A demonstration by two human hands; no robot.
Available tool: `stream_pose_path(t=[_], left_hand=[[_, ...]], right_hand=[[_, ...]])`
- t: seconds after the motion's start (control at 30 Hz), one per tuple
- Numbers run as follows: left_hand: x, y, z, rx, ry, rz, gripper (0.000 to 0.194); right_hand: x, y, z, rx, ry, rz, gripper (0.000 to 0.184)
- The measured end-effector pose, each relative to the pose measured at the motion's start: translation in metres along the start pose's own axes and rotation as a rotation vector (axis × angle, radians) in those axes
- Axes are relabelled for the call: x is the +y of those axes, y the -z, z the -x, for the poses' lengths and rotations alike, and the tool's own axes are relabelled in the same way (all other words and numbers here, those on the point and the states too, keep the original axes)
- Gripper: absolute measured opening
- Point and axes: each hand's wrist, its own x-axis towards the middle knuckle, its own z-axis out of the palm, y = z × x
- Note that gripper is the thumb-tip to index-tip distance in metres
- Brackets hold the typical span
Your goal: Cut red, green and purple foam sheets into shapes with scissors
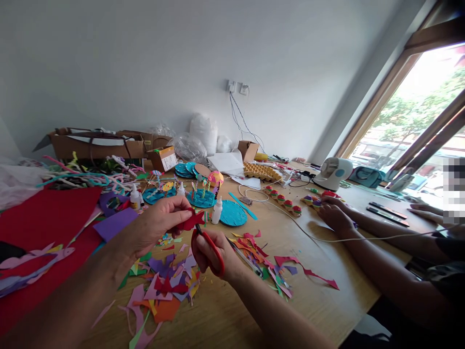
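"Scissors [219, 259]?"
"Clamped by their loops in the right hand [228, 256]. Blades aim at eleven o'clock, tips hard to make out."
"Beyond?"
"Red piece [191, 223], at ten o'clock from that hand, pinched by the left hand [169, 218], long axis eight to two, free end at two. Fingers hide the other."
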Motion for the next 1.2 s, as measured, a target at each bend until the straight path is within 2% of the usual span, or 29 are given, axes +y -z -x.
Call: stream_pose_path(t=[0.23,0.57,0.97,1.2], left_hand=[[0.002,-0.0007,0.0003,0.006,0.006,-0.048,0.018],[-0.0007,-0.0026,0.0003,0.009,0.027,0.007,0.021],[-0.0001,-0.0029,-0.0002,-0.011,-0.026,-0.062,0.02],[-0.0041,-0.006,-0.0016,0.017,-0.058,-0.071,0.02]], right_hand=[[-0.0033,-0.0012,0.0002,0.014,-0.021,0.044,0.05],[-0.0032,-0.0034,0.0004,0.075,-0.065,0.036,0.048],[-0.0013,-0.0001,0.0011,0.025,-0.008,0.044,0.05],[-0.0028,-0.0021,0.0014,0.067,-0.025,0.043,0.051]])
